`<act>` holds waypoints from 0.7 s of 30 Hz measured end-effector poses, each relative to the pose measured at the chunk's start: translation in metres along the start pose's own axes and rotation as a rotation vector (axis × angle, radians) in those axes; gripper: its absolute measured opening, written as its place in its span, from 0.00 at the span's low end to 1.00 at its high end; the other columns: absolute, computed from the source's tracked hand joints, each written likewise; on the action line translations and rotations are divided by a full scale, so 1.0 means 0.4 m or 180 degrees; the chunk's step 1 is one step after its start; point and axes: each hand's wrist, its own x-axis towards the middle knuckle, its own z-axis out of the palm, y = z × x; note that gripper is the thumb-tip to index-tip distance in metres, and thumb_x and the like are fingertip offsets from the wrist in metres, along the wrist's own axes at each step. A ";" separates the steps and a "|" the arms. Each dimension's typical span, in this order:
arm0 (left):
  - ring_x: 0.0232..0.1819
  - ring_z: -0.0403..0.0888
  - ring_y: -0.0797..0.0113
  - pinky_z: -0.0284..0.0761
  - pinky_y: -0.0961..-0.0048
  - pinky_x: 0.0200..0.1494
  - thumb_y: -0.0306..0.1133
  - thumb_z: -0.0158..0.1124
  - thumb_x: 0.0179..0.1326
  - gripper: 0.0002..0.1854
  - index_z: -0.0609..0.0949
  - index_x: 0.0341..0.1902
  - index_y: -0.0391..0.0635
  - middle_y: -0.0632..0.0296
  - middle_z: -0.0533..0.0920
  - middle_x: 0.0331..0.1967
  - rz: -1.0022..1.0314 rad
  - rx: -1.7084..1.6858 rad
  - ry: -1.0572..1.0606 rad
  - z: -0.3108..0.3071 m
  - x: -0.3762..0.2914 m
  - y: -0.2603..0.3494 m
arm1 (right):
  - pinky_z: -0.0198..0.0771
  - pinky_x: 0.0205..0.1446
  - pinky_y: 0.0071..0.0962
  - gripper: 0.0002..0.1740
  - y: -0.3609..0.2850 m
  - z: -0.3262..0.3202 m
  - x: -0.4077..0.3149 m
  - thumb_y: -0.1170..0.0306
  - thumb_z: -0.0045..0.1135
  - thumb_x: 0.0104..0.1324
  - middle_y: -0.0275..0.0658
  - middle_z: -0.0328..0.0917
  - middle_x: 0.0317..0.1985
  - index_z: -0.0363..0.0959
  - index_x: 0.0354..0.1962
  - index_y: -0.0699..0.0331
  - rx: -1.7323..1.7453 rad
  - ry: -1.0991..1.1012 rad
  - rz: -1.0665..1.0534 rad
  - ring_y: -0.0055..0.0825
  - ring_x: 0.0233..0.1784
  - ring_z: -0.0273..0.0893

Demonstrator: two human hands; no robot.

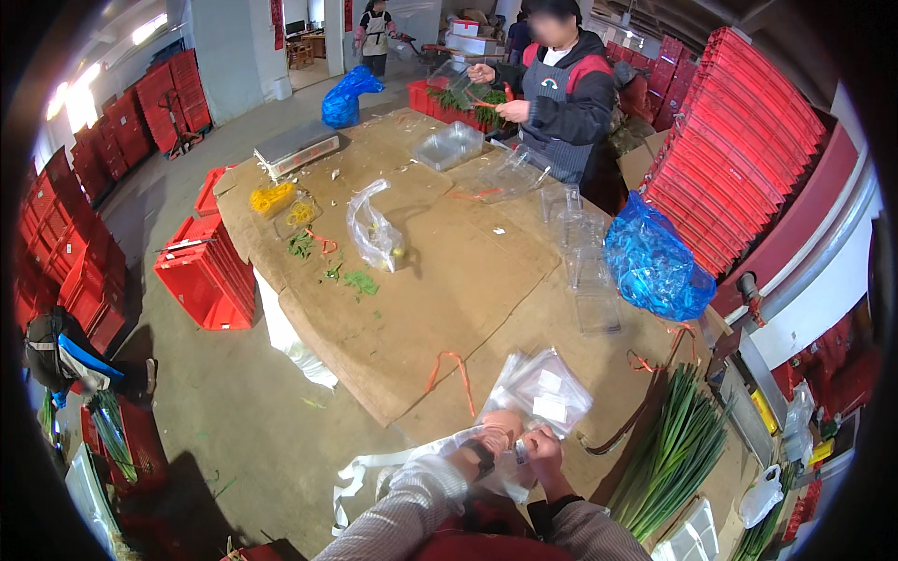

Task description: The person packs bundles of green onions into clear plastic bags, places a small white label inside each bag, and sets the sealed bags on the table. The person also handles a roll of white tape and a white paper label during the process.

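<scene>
My left hand (499,429) is at the near table edge, against a clear plastic bag (515,484), its fingertips hidden. Close beside it, my right hand (544,447) pinches the same bag with curled fingers. A small printed label (520,452) shows on the bag between my hands. Just beyond them lies a stack of flat clear bags (554,382) bearing white labels. From beneath my left forearm a white label strip (361,468) trails off to the left and hangs down.
A cardboard-covered table (449,280) carries a scale (295,147), yellow rubber bands (272,199), a knotted plastic bag (375,231) and clear trays (449,146). Green leafy stalks (673,449) and a blue bag (656,259) stand at right. Across the table, a co-worker (561,91) handles a tray.
</scene>
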 end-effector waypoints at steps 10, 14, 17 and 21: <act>0.38 0.81 0.51 0.75 0.60 0.38 0.47 0.64 0.46 0.19 0.81 0.34 0.43 0.50 0.82 0.33 -0.0068 -0.0766 0.0293 -0.034 -0.030 -0.018 | 0.66 0.36 0.42 0.06 -0.070 -0.040 0.047 0.69 0.49 0.55 0.47 0.72 0.31 0.70 0.25 0.64 -0.0570 0.0142 -0.1116 0.45 0.38 0.72; 0.39 0.81 0.51 0.75 0.61 0.39 0.47 0.65 0.45 0.19 0.82 0.34 0.45 0.51 0.82 0.34 -0.0092 -0.0713 0.0286 -0.031 -0.026 -0.020 | 0.65 0.35 0.40 0.05 -0.081 -0.062 0.048 0.70 0.49 0.52 0.45 0.71 0.30 0.69 0.23 0.63 -0.0934 -0.0115 -0.1318 0.44 0.40 0.72; 0.39 0.81 0.52 0.75 0.61 0.39 0.47 0.65 0.46 0.18 0.83 0.33 0.46 0.51 0.82 0.34 -0.0139 -0.0726 0.0248 -0.026 -0.023 -0.022 | 0.63 0.33 0.38 0.05 -0.060 -0.057 0.036 0.70 0.50 0.53 0.42 0.69 0.26 0.67 0.22 0.62 -0.0828 -0.0013 -0.1303 0.40 0.33 0.70; 0.40 0.81 0.53 0.75 0.62 0.40 0.46 0.65 0.46 0.16 0.83 0.31 0.45 0.53 0.82 0.34 -0.0149 -0.0663 0.0358 -0.022 -0.022 -0.024 | 0.63 0.33 0.40 0.04 -0.034 -0.019 0.031 0.70 0.49 0.50 0.42 0.70 0.28 0.67 0.23 0.61 -0.0409 0.0182 -0.0976 0.39 0.33 0.70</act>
